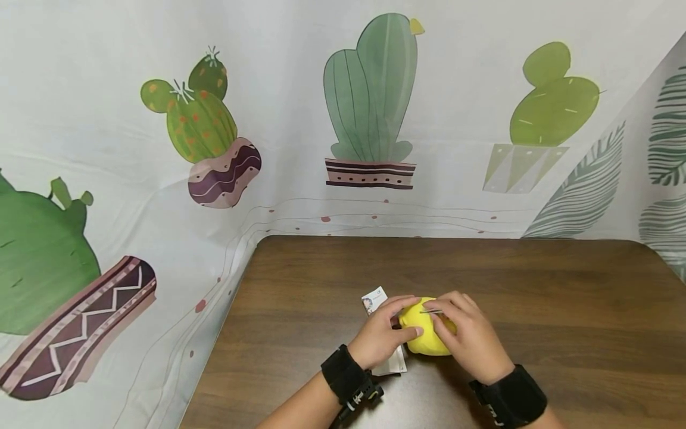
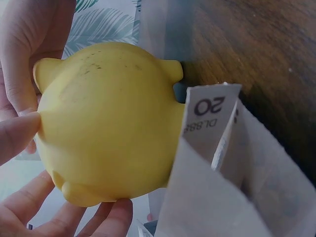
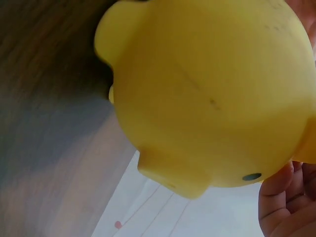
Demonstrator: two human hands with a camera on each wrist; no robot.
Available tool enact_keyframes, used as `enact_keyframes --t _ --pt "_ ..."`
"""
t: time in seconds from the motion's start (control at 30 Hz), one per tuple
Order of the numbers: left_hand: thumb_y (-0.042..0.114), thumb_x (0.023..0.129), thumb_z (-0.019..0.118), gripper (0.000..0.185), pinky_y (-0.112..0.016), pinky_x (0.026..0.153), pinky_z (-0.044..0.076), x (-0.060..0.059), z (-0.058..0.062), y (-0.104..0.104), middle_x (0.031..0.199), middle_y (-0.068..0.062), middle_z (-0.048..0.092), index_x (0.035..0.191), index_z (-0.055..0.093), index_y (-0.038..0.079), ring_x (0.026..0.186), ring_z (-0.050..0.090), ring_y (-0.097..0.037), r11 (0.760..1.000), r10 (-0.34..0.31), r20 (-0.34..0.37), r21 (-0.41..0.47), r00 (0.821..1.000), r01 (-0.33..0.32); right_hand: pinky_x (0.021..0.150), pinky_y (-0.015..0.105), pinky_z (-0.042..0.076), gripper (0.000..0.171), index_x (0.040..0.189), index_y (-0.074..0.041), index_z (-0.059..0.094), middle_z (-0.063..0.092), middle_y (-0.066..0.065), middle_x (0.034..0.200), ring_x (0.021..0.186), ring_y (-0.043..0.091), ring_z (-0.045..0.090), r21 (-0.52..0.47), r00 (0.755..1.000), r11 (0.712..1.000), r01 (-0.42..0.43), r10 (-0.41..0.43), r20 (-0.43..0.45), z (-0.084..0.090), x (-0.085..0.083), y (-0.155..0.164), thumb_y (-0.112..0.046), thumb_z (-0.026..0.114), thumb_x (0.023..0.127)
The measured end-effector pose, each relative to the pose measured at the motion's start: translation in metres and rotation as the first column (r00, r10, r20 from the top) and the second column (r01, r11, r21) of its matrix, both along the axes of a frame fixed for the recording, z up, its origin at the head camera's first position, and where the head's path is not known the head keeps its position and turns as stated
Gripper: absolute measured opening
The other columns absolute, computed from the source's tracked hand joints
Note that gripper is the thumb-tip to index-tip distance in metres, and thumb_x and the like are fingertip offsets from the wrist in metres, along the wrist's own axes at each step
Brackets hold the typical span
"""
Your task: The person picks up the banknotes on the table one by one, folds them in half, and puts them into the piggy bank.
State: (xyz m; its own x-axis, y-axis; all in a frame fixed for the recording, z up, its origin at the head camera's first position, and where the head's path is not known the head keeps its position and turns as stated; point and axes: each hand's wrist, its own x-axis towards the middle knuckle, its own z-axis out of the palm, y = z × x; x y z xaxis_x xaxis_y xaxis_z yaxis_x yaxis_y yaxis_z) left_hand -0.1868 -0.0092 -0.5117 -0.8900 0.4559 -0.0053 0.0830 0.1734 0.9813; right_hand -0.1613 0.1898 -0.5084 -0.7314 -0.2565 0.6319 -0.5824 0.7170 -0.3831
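Note:
A round yellow piggy bank [image 1: 429, 342] stands on the table between the two hands. My left hand [image 1: 379, 333] holds it from the left, thumb and fingers spread around its upper side. In the left wrist view the bank [image 2: 108, 123] shows stubby feet and dark smudges. Over its top, my right hand [image 1: 466, 328] pinches a thin silvery coin [image 1: 430, 311], seen nearly edge-on at the bank's upper surface. The right wrist view shows the bank's side [image 3: 207, 98] with one dark eye; the coin is hidden there.
Folded paper banknotes [image 1: 395, 362] lie under and beside the left hand; one bears a printed 20 [image 2: 210, 106]. The brown wooden table [image 1: 563, 310] meets a white cloth [image 1: 289, 119] printed with cacti behind and at the left. Black bands with cameras circle both wrists.

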Motion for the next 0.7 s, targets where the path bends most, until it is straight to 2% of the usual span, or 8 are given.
enact_keyframes --t 0.13,0.3,0.47,0.7 --pt "0.014 0.092 0.073 0.052 -0.019 0.089 0.054 0.0002 0.0001 -0.0002 0.149 -0.001 0.050 0.142 0.058 0.018 0.115 0.061 -0.013 1.000 0.004 -0.006 0.002 1.000 -0.004 0.078 0.031 0.050 0.035 0.119 -0.010 0.072 0.067 -0.004 0.107 0.097 0.011 0.054 0.057 1.000 0.998 0.024 -0.023 -0.010 -0.0002 0.0013 -0.0021 -0.005 0.078 0.085" --pt "0.016 0.092 0.072 0.053 -0.018 0.091 0.053 0.0006 -0.0004 -0.0010 0.149 -0.001 0.050 0.143 0.057 0.017 0.117 0.060 -0.013 1.000 0.002 -0.021 -0.017 1.000 -0.002 0.091 0.040 0.046 0.045 0.130 -0.009 0.067 0.071 0.001 0.116 0.106 0.019 0.058 0.071 1.000 0.997 0.006 -0.004 -0.020 -0.0018 0.0022 -0.0047 -0.007 0.076 0.086" --pt "0.018 0.092 0.072 0.054 -0.018 0.090 0.054 0.0006 -0.0015 -0.0009 0.150 -0.003 0.050 0.143 0.056 0.015 0.116 0.061 -0.015 1.000 0.001 -0.026 -0.017 1.000 -0.001 0.095 0.042 0.041 0.049 0.134 -0.010 0.065 0.072 0.003 0.121 0.111 0.021 0.058 0.093 1.000 0.996 0.010 -0.007 -0.024 -0.0030 0.0031 -0.0064 -0.011 0.076 0.087" --pt "0.018 0.092 0.073 0.053 -0.020 0.094 0.052 0.0002 -0.0021 -0.0008 0.147 -0.003 0.051 0.142 0.057 0.016 0.119 0.059 -0.015 1.000 0.008 -0.044 -0.013 0.999 -0.008 0.092 0.045 0.041 0.046 0.134 -0.012 0.065 0.068 0.004 0.122 0.111 0.023 0.056 0.152 0.999 0.988 0.036 -0.035 -0.007 -0.0049 0.0032 -0.0094 -0.019 0.074 0.090"
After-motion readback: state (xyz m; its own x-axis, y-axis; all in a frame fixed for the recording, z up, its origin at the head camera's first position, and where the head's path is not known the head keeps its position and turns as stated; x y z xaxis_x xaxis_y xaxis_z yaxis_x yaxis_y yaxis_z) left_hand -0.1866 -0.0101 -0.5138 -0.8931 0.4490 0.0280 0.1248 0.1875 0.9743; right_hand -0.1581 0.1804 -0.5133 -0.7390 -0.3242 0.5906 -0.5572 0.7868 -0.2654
